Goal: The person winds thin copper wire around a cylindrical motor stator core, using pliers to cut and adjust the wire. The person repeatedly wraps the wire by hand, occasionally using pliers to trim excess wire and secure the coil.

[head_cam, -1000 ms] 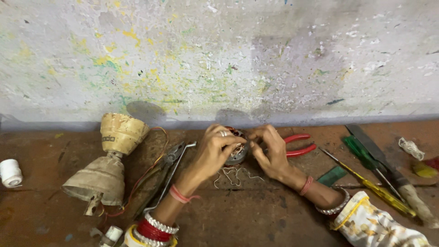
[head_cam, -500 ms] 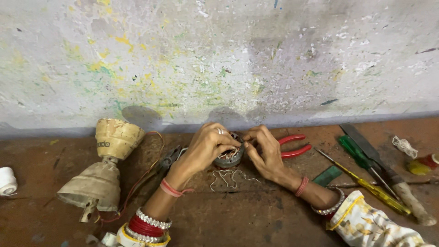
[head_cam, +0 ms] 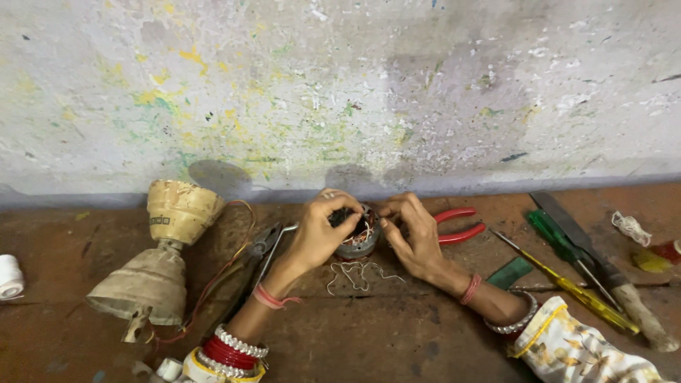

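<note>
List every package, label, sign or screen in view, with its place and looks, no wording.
Label: small dark rectangular plate on the cream cup-shaped fan part, lying left of the left hand on the floor.
No packages, signs or screens show. Both hands, the right hand included, touch a small round wire-wound part, which bears no visible label.

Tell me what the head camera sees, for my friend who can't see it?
Two bare hands, left hand and right hand, hold a small round grey metal part wound with thin wires on a worn reddish-brown floor. Red-handled pliers lie just right; a cream, dusty fan housing lies left.
</note>
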